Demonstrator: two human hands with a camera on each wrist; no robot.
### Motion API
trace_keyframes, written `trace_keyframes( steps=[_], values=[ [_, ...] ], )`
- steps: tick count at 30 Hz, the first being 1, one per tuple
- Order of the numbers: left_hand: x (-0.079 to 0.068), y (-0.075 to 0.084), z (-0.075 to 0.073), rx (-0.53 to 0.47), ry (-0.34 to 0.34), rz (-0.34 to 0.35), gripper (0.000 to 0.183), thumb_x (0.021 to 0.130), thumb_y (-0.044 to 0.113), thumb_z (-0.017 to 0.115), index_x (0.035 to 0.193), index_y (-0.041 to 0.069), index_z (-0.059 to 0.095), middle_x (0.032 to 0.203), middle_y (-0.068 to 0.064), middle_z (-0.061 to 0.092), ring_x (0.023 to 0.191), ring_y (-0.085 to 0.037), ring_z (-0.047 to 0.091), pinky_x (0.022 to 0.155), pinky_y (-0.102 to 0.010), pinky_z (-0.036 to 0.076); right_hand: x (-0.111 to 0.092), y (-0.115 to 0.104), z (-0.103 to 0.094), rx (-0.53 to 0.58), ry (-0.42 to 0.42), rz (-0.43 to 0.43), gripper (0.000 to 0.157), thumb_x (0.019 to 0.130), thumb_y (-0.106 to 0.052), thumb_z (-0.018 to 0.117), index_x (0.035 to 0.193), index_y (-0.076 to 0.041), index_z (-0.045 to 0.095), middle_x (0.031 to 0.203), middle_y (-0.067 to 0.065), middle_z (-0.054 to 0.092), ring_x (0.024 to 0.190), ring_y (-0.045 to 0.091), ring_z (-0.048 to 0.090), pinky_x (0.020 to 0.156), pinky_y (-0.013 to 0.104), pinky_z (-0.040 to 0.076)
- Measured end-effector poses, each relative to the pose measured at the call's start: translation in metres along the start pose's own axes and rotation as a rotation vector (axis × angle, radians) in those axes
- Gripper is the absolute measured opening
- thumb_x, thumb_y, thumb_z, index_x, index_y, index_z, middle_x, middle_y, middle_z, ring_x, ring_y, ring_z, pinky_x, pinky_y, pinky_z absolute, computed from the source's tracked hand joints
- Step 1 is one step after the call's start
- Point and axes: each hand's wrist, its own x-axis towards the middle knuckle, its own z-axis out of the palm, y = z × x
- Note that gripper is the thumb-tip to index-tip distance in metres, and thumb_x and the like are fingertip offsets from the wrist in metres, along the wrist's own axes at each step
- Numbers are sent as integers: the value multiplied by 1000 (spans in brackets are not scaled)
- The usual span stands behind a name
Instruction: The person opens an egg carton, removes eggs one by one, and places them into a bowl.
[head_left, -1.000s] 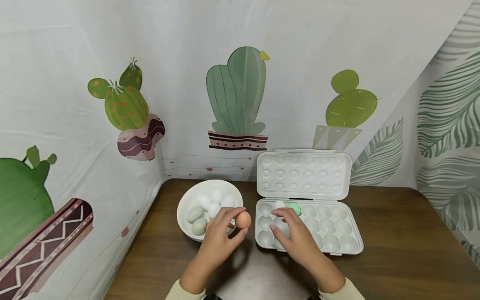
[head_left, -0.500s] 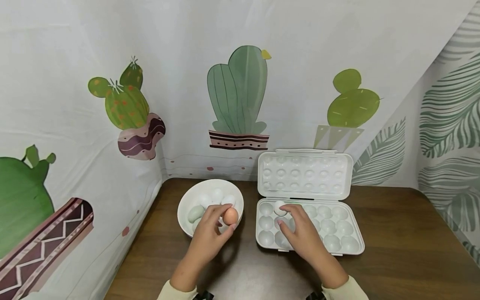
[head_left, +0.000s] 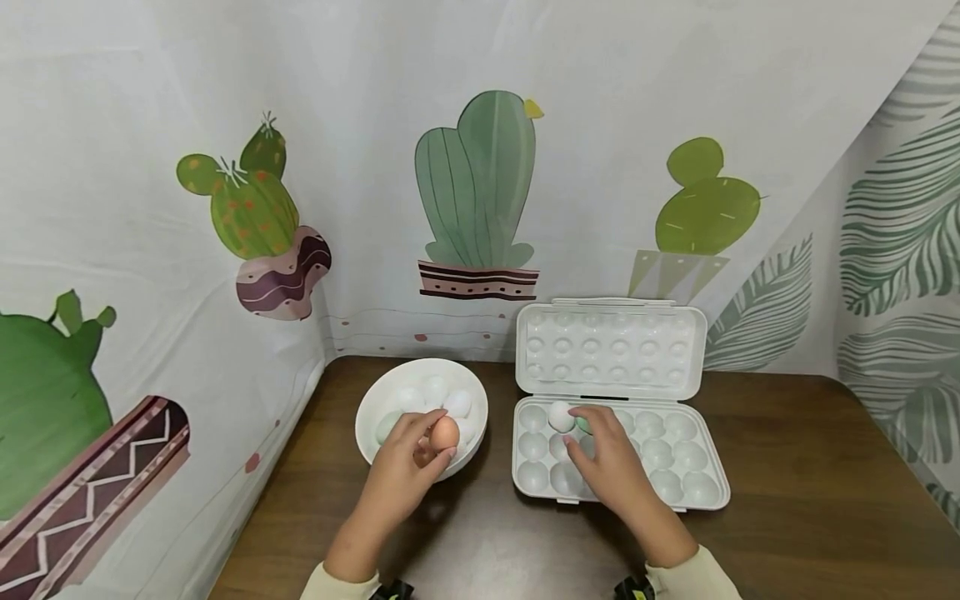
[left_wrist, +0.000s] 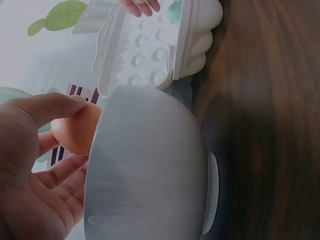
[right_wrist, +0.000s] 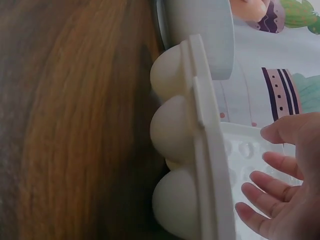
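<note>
My left hand [head_left: 399,462] pinches a brown egg [head_left: 445,434] between thumb and fingers, above the right part of the white bowl [head_left: 364,417]. Inside the bowl lie several white eggs [head_left: 457,404] and a pale green egg [head_left: 387,426]; the hand hides some contents. The left wrist view shows the brown egg [left_wrist: 77,131] beside the bowl's rim. Over the egg carton [head_left: 722,500], my right hand [head_left: 611,457] has its fingers spread and holds nothing. Its fingertips are near a white egg [head_left: 559,416] and a partly hidden green egg [head_left: 582,425], both in the carton's back row.
The carton's lid [head_left: 611,383] stands raised behind its base. Both containers rest on a brown wooden table [head_left: 795,467], the bowl left of the carton. A white cloth with printed cacti [head_left: 480,192] hangs behind and to the left.
Carrying the brown egg, my left hand has moved left from the gap between bowl and carton to over the bowl. My right hand has shifted slightly right, uncovering the white egg.
</note>
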Motion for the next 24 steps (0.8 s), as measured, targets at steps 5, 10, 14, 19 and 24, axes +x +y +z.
trace_keyframes(
  steps=[5, 10, 14, 19, 24],
  values=[
    [1, -6, -3, 34, -2, -28, 50, 82, 18, 84, 128, 15, 68, 115, -2, 62, 91, -13, 64, 80, -34, 57, 0, 5, 1, -14, -22, 40, 43, 88, -13, 75, 128, -5, 60, 131, 17, 57, 125, 36, 57, 102, 52, 48],
    [3, -11, -9, 71, 1, -47, 50, 80, 15, 85, 127, 12, 68, 113, -5, 62, 93, -15, 63, 79, -34, 55, 1, 7, 2, -10, -36, 60, 47, 88, -13, 75, 131, -2, 59, 134, 20, 55, 128, 40, 54, 106, 55, 46],
    [4, -15, -14, 106, -30, -92, 50, 80, 17, 85, 127, 12, 68, 117, -7, 62, 101, -20, 64, 85, -40, 53, 1, 10, 3, -23, -31, 61, 49, 87, -14, 76, 132, -1, 59, 135, 22, 55, 128, 41, 53, 106, 55, 46],
    [4, -18, -17, 155, -75, -138, 49, 81, 19, 83, 126, 9, 67, 119, -10, 63, 107, -25, 65, 90, -45, 52, 3, 14, 4, -38, -33, 80, 50, 87, -14, 76, 131, 0, 59, 134, 24, 54, 127, 42, 54, 104, 56, 46],
    [4, -19, -18, 221, -106, -154, 46, 82, 17, 81, 124, 6, 66, 115, -12, 65, 101, -26, 65, 88, -45, 52, 4, 16, 5, -41, -73, 129, 54, 89, -16, 74, 136, 1, 56, 138, 27, 51, 129, 45, 52, 104, 59, 46]
  ],
)
